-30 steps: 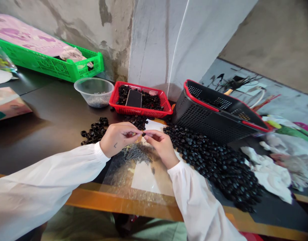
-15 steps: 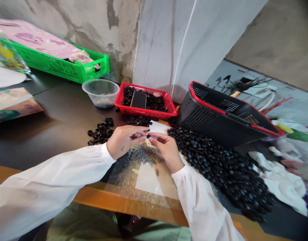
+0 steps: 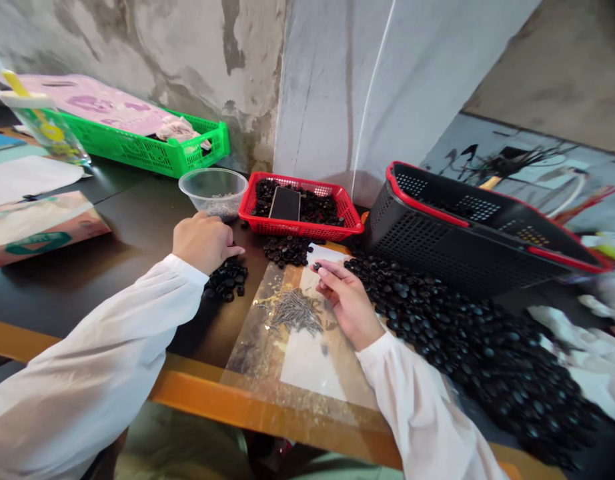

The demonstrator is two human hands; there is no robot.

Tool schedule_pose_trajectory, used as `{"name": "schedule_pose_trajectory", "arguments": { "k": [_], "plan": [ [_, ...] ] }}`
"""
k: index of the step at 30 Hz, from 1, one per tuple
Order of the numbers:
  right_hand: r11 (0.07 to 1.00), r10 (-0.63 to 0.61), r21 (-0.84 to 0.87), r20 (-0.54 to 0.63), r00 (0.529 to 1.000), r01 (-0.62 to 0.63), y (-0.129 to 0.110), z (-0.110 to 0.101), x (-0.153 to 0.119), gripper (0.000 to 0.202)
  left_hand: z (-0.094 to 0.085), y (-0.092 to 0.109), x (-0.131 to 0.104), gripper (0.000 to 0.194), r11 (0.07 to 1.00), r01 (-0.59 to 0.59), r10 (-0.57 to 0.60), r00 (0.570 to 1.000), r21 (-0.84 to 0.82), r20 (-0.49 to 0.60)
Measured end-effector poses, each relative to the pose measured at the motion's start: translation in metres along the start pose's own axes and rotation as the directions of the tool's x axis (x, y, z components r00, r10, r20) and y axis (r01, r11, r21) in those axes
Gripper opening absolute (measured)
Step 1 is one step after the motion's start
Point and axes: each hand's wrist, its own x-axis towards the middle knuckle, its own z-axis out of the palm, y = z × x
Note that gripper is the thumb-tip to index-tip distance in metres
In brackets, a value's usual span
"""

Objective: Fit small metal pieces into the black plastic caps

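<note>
Current step, as judged from the work position: handling of 1 small black part. The part is at the fingertips of the right hand, gripped between thumb and forefinger above the worktop, beyond the loose metal pins.

Left hand: palm down, fingers curled, thumb pointing toward the right hand. It is positioned beside the left cluster of black parts and in front of the clear bowl. Its fingertips are hidden; whether it grips anything cannot be told.

Surrounding layout: 1 middle cluster of black parts lies in front of the red basket, which holds more parts with a dark rectangular device on them. A large heap of black parts lies in front of the black basket.

Handling requirement, as judged: any move of the gripped part calls for light, steady pressure from 2 fingertips. Excess squeeze could eject it onto the pins.
</note>
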Motion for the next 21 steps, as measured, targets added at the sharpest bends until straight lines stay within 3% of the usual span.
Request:
{"name": "schedule_pose_trajectory", "arguments": {
  "k": [6,11,13,17,19,21],
  "plan": [
    [1.000,0.013,-0.009,0.018,1.000,-0.012,-0.001,0.002,-0.003,0.031,0.006,0.006,0.001,0.020,0.983,0.011,-0.036,0.990,0.181,0.133],
    [0.999,0.023,-0.026,0.019,1.000,-0.022,0.003,-0.002,-0.001,0.032,0.001,0.020,0.004,0.010,0.981,0.101,-0.133,0.971,0.165,0.197],
    [0.998,0.033,-0.047,0.022,0.999,-0.032,0.005,-0.003,0.000,0.034,-0.001,0.029,0.005,0.013,0.990,0.106,-0.123,0.974,0.094,0.192],
    [0.997,0.039,-0.072,0.015,0.999,-0.038,0.006,-0.001,-0.001,0.039,0.002,0.046,0.006,0.033,0.985,-0.023,0.039,0.995,-0.170,0.089],
    [0.996,0.035,-0.082,0.020,0.999,-0.033,0.004,0.001,-0.002,0.039,0.005,0.053,0.006,0.036,0.940,-0.072,0.106,0.991,-0.333,0.086],
    [0.995,0.034,-0.097,0.029,0.999,-0.031,0.003,0.002,-0.004,0.039,0.009,0.059,0.005,0.029,0.860,-0.033,0.098,0.990,-0.509,0.101]
  ]
}}
